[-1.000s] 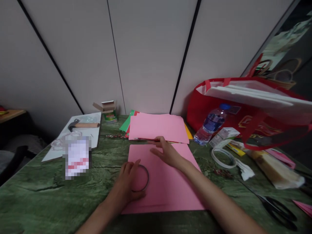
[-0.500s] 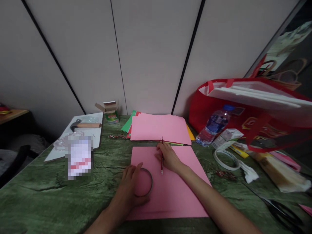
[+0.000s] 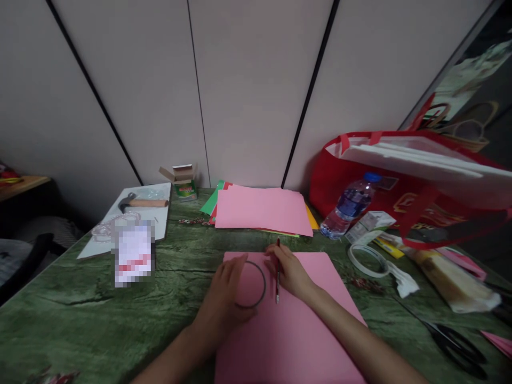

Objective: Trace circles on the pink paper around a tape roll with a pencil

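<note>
A pink sheet of paper point(image 3: 296, 341) lies in front of me on the green table. On its upper left part rests a thin grey ring point(image 3: 264, 288), flat on the paper, with pink showing through its middle. My left hand point(image 3: 226, 290) grips the ring's left side between thumb and fingers, partly hiding it. A dark red pencil point(image 3: 278, 274) is in my right hand point(image 3: 292, 272), just right of the ring. Its pale eraser end points toward me, and its other end sticks out beyond my fingers. The right palm is over the pink sheet.
Behind lies a stack of coloured paper point(image 3: 262, 208). At right are a water bottle point(image 3: 350, 205), a red bag point(image 3: 336, 160), a white tape roll point(image 3: 370, 274) and black scissors point(image 3: 456, 341). A hammer point(image 3: 148, 203) and a small open box point(image 3: 185, 184) sit at left.
The pink sheet has slid toward me and a little right, widening the gap to the paper stack. Both hands, the ring and the pencil have moved the same way.
</note>
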{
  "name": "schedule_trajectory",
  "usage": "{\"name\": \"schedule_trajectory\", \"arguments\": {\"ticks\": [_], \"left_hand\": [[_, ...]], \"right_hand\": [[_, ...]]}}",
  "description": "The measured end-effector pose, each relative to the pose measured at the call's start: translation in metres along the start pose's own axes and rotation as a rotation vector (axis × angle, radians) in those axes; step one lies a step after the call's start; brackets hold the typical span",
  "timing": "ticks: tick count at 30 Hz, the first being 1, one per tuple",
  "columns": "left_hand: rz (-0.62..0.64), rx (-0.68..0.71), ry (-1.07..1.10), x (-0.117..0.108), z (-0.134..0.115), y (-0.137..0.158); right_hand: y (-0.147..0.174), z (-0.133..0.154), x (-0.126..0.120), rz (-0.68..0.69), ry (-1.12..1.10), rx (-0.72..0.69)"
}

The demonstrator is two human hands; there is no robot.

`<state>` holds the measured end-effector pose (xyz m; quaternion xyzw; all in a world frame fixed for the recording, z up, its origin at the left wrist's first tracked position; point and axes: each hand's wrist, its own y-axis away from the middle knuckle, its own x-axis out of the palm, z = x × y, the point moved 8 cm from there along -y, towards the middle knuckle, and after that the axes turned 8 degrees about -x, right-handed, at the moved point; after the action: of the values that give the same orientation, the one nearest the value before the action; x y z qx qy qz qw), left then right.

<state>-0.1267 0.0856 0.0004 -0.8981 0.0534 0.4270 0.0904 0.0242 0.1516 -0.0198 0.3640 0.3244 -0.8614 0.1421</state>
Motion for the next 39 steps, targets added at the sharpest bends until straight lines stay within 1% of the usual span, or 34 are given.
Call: {"name": "schedule_trajectory", "arguments": {"ticks": [2, 4, 7, 10, 14, 17, 22, 28, 34, 39], "left_hand": [[-0.026, 0.008, 0.053, -0.002, 0.002, -0.015], [-0.001, -0.012, 0.107, 0.003, 0.010, -0.024], [0.035, -0.069, 0.210, 0.012, 0.028, -0.026], [0.023, -0.109, 0.386, 0.014, 0.047, -0.024], [-0.023, -0.160, 0.614, 0.011, 0.070, -0.024], [-0.030, -0.171, 0.692, 0.010, 0.079, -0.024], [-0.044, -0.188, 0.738, 0.010, 0.080, -0.022], [-0.062, -0.204, 0.762, 0.009, 0.079, -0.021], [-0.052, -0.203, 0.752, 0.008, 0.076, -0.021], [-0.050, -0.199, 0.687, 0.007, 0.070, -0.020]], "right_hand": [[-0.008, 0.001, -0.003, -0.089, -0.061, 0.031], [-0.016, 0.002, -0.001, -0.146, -0.107, 0.068], [-0.022, 0.002, 0.014, -0.114, -0.119, 0.120], [-0.019, -0.002, 0.025, -0.089, -0.092, 0.158], [-0.013, -0.007, 0.026, -0.124, -0.177, 0.161], [-0.011, -0.007, 0.023, -0.169, -0.248, 0.152], [-0.011, -0.006, 0.023, -0.202, -0.320, 0.153], [-0.010, -0.010, 0.025, -0.216, -0.353, 0.192], [-0.011, -0.006, 0.024, -0.204, -0.350, 0.171], [-0.009, -0.007, 0.022, -0.224, -0.305, 0.181]]}}
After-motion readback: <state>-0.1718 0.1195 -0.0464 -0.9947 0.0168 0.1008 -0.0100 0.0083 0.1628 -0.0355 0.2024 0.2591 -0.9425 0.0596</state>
